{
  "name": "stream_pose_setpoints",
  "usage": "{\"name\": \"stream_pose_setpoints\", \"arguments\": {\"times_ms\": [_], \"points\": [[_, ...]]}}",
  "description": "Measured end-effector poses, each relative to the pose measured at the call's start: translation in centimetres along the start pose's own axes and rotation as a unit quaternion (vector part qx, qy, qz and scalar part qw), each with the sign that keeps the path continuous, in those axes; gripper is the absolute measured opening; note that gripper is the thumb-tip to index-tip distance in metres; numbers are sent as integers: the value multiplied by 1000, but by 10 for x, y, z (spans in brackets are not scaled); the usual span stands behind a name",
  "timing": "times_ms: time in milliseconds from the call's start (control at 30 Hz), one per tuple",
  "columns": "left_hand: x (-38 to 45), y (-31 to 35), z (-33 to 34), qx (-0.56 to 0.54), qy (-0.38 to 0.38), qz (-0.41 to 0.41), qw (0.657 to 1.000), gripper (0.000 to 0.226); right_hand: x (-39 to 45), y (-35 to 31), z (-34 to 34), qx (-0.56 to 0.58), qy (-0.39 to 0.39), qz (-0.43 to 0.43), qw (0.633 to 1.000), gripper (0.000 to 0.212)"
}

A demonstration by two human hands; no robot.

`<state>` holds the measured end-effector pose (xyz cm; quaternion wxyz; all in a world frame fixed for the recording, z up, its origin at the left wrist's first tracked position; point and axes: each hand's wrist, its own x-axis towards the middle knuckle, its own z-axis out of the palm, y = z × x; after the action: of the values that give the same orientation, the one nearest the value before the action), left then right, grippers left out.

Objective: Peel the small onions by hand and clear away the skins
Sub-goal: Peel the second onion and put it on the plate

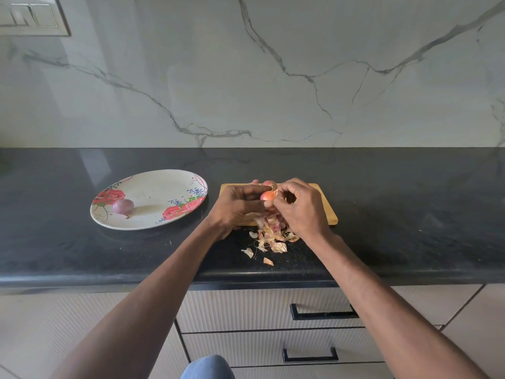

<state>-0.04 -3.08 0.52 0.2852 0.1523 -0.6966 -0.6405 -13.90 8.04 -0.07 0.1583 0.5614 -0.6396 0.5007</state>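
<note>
My left hand (237, 204) grips an onion (267, 195); right hand (299, 206) fingers pinch its skin. Skins (270, 236) lie at six o'clock.

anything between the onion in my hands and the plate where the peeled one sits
Nothing visible does. The onion, held over the cutting board, has only bare counter between it and the plate.

The hands (270, 203) hide much of the cutting board (325, 203) — and part of the held onion (267, 196). A switch plate (32, 16) is cut off at the upper left edge.
</note>
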Motion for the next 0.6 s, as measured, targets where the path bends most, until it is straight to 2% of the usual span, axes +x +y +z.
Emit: {"name": "stream_pose_setpoints", "arguments": {"times_ms": [133,267,467,600], "points": [[-1,2,2,-40,-25,-7,999,46,-1,0,2,-37,8,-19,999,14],[-3,7,4,-102,-46,-25,993,41,-2,-2,0,-19,6,-8,1000,11],[-3,9,2,-143,-66,-46,986,40,-3,-7,-3,70,4,91,993,5],[-1,10,3,-153,-29,-57,986,33,-2,-7,-1,110,-12,157,981,5]]}}
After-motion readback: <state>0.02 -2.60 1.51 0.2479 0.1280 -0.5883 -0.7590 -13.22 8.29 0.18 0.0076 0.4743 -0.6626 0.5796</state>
